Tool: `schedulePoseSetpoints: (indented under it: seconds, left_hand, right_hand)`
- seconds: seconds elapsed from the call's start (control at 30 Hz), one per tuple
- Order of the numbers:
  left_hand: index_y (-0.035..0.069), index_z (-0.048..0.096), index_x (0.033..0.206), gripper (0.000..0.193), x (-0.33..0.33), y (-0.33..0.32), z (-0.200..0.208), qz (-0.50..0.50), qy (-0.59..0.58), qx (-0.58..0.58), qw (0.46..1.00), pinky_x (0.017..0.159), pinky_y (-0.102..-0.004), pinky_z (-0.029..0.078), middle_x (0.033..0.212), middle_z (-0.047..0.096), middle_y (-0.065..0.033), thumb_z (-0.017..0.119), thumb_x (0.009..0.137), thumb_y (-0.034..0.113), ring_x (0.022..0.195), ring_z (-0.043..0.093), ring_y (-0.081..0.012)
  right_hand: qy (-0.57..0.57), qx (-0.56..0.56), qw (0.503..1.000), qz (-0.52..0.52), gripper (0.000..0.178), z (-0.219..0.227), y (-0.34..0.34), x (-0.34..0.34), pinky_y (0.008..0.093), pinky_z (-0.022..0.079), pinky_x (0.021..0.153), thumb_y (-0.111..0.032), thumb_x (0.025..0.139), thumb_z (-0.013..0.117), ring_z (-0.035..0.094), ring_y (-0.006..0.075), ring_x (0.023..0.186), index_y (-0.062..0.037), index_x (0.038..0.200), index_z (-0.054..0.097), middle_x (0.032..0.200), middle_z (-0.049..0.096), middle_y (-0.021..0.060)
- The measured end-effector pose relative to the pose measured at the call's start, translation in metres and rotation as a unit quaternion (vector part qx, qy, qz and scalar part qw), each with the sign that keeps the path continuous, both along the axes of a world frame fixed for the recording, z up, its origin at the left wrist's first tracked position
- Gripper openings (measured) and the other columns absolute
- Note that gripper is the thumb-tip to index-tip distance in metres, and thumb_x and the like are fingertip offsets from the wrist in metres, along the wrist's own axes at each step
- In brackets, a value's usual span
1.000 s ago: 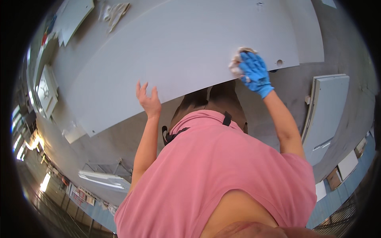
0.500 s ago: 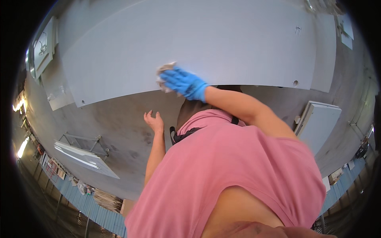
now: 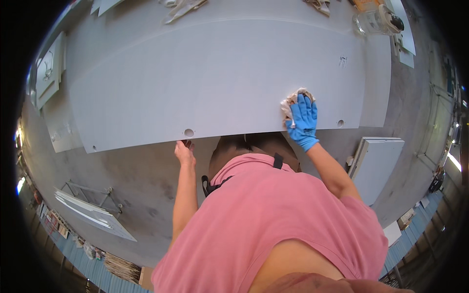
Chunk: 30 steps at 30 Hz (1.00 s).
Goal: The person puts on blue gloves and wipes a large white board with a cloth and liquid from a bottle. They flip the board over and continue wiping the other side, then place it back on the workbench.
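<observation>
A long, pale grey-white panel [image 3: 210, 78] lies flat in front of me, with round holes along its near edge. My right hand [image 3: 304, 119], in a blue glove, presses a crumpled off-white cloth [image 3: 288, 108] onto the panel's surface toward the right; the cloth bunches out beside and beyond the fingers. My bare left hand [image 3: 185, 152] is at the near edge, just below the larger hole [image 3: 188, 133]. Its fingers are curled against the edge, their tips partly hidden beneath it.
On the far right stands a clear jar [image 3: 372, 22] with a dark-topped lid. Fabric pieces [image 3: 183, 9] lie beyond the far edge. White panels [image 3: 378, 163] lean at my right, more panels [image 3: 93, 210] rest by a metal frame at my left, and smaller boards [image 3: 51, 68] sit far left.
My right hand has swept the cloth rightward across the panel. My left hand has gone from open in the air to the panel's near edge. More of the far side now shows.
</observation>
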<state>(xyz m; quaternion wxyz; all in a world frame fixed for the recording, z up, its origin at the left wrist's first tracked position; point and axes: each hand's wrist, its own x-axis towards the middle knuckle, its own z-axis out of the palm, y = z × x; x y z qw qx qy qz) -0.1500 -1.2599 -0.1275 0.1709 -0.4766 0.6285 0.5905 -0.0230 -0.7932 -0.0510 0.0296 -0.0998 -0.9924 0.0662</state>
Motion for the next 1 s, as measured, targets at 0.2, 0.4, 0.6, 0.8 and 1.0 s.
schedulePoseSetpoints:
  seconds: [0.2, 0.4, 0.6, 0.8, 1.0]
  left_hand:
    - [0.001, 0.052, 0.142, 0.066, 0.001, 0.027, 0.009, 0.108, -0.044, 0.083, 0.990, 0.114, -0.0604, 0.042, 0.137, 0.063, -0.0191, 0.046, 0.110, 0.058, 0.128, 0.059, -0.0385]
    - [0.004, 0.033, 0.160, 0.096, -0.028, 0.069, 0.046, 0.047, -0.015, 0.061, 0.997, 0.120, -0.0596, 0.036, 0.160, 0.043, -0.0158, 0.041, 0.100, 0.079, 0.143, 0.046, -0.0364]
    - [0.010, 0.032, 0.161, 0.093, -0.039, 0.098, 0.056, 0.048, -0.042, 0.068, 0.996, 0.117, -0.0574, 0.039, 0.161, 0.043, -0.0092, 0.043, 0.100, 0.079, 0.143, 0.046, -0.0314]
    - [0.010, 0.027, 0.162, 0.096, -0.032, 0.084, 0.029, 0.048, -0.013, 0.124, 0.991, 0.117, -0.0551, 0.040, 0.162, 0.042, -0.0097, 0.047, 0.098, 0.080, 0.144, 0.045, -0.0314]
    - [0.009, 0.011, 0.162, 0.104, -0.022, 0.087, 0.017, 0.070, -0.009, 0.106, 0.992, 0.119, -0.0536, 0.039, 0.165, 0.035, -0.0124, 0.050, 0.096, 0.079, 0.147, 0.042, -0.0306]
  right_hand:
    - [0.142, -0.135, 0.971, 0.140, 0.064, -0.012, -0.093, -0.176, 0.0609, 0.025, 0.126, -0.039, 0.094, 0.060, 0.039, 0.0302, 0.154, -0.0087, 0.149, 0.055, 0.157, 0.052, 0.0125]
    - [0.166, -0.204, 0.950, 0.169, 0.062, -0.014, -0.059, -0.314, 0.0561, 0.032, 0.121, -0.039, 0.090, 0.064, 0.047, 0.0293, 0.146, -0.0154, 0.147, 0.057, 0.153, 0.054, 0.0107]
    - [0.220, 0.062, 0.973, -0.038, 0.031, -0.023, 0.207, -0.268, 0.0501, 0.049, 0.071, -0.040, 0.095, 0.061, 0.066, 0.0317, 0.087, -0.0118, 0.108, 0.067, 0.096, 0.067, 0.0104]
    - [0.111, 0.084, 0.963, -0.233, 0.061, -0.036, 0.342, -0.163, 0.0598, 0.034, 0.114, -0.047, 0.100, 0.059, 0.042, 0.0335, 0.148, -0.0153, 0.152, 0.048, 0.157, 0.046, 0.0150]
    - [0.095, 0.025, 0.976, -0.192, 0.072, -0.034, 0.266, -0.203, 0.0672, 0.024, 0.118, -0.051, 0.100, 0.057, 0.027, 0.0372, 0.158, -0.0184, 0.161, 0.039, 0.171, 0.031, 0.0165]
